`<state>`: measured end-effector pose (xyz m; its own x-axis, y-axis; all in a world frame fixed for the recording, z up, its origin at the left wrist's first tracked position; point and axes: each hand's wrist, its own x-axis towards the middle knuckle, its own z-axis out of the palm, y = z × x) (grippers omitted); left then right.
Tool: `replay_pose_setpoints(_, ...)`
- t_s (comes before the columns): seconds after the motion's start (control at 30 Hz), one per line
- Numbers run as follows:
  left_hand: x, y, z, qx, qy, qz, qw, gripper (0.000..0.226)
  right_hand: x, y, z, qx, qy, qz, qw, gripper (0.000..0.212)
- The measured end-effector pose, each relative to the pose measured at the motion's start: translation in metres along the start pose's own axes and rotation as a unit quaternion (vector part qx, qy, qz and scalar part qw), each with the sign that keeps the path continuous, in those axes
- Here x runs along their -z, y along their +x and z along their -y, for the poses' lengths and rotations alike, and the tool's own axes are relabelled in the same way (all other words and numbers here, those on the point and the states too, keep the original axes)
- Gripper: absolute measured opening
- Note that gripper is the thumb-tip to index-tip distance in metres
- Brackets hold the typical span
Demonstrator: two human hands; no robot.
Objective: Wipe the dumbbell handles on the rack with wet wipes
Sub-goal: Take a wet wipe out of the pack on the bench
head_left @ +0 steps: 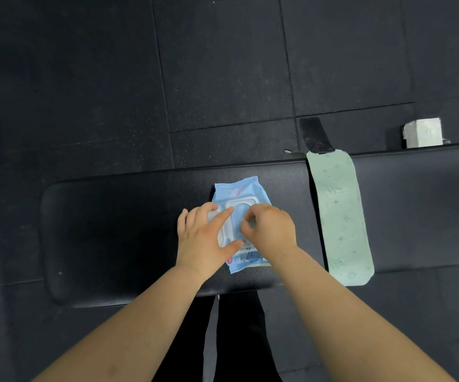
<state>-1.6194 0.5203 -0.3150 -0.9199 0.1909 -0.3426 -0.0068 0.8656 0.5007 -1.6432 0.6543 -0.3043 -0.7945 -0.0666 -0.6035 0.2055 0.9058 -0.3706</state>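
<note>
A light-blue pack of wet wipes [239,190] lies flat on a black padded bench [112,230]. Its white plastic lid [240,202] shows between my hands. My left hand [203,241] lies on the pack's left side with fingers spread and fairly straight, the index finger across the lid. My right hand [271,230] hovers over the lid opening with curled fingertips pinching there; what they pinch is hidden. No dumbbell or rack is in view.
A pale green patterned strip [338,216] lies across the bench to the right of the pack, with a black flap [315,135] at its far end. A small white box [422,132] sits beyond the bench at right. Black rubber floor tiles [222,64] surround everything.
</note>
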Motion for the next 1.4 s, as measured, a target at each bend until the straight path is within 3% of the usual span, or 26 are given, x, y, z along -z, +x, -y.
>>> replay_pose_setpoints(0.13, 0.003, -0.001, -0.001, -0.002, 0.023, 0.042, 0.999, 0.069, 0.006, -0.001, 0.001, -0.046, 0.084, 0.021, 0.995, 0.008)
replay_pose_setpoints(0.3, 0.000, 0.000, 0.000, -0.012, 0.012, 0.024, 1.000, 0.066, 0.010, 0.000, -0.007, -0.052, 0.137, 0.052, 0.988, 0.030)
replay_pose_setpoints(0.43, -0.002, 0.004, 0.005, -0.026, 0.032, -0.004, 0.999, 0.064, 0.014, -0.002, -0.014, -0.035, 0.236, 0.076, 0.968, 0.031)
replay_pose_setpoints(0.53, 0.003, 0.005, 0.002, -0.026, 0.038, 0.012, 0.999, 0.064, 0.012, -0.008, -0.011, -0.009, 0.221, 0.069, 0.973, 0.011)
replay_pose_setpoints(0.63, 0.004, 0.003, 0.000, -0.028, 0.037, 0.022, 0.999, 0.066, 0.002, -0.012, -0.006, -0.025, 0.150, 0.037, 0.988, 0.023)
replay_pose_setpoints(0.8, -0.005, 0.003, 0.006, -0.039, 0.080, 0.007, 0.996, 0.070, -0.002, -0.011, 0.000, -0.067, 0.110, -0.003, 0.992, 0.018)
replay_pose_setpoints(0.87, -0.007, 0.004, 0.008, -0.052, 0.085, -0.018, 0.995, 0.073, 0.000, -0.010, -0.003, -0.065, 0.154, 0.011, 0.986, 0.012)
replay_pose_setpoints(1.0, -0.003, 0.004, 0.003, -0.063, 0.105, -0.019, 0.992, 0.072, 0.012, -0.013, -0.012, -0.088, 0.386, 0.059, 0.916, 0.030)
replay_pose_setpoints(1.17, 0.011, 0.004, -0.006, 0.004, 0.096, 0.096, 0.991, 0.068, 0.018, -0.024, -0.021, -0.095, 0.545, 0.078, 0.829, 0.026)
replay_pose_setpoints(1.3, 0.012, 0.004, -0.008, 0.021, 0.096, 0.109, 0.989, 0.067, 0.025, -0.032, -0.028, -0.072, 0.708, 0.050, 0.701, 0.012)
replay_pose_setpoints(1.4, 0.013, 0.003, -0.012, 0.024, 0.106, 0.120, 0.987, 0.066, 0.037, -0.037, -0.035, -0.056, 0.756, 0.023, 0.652, 0.031)
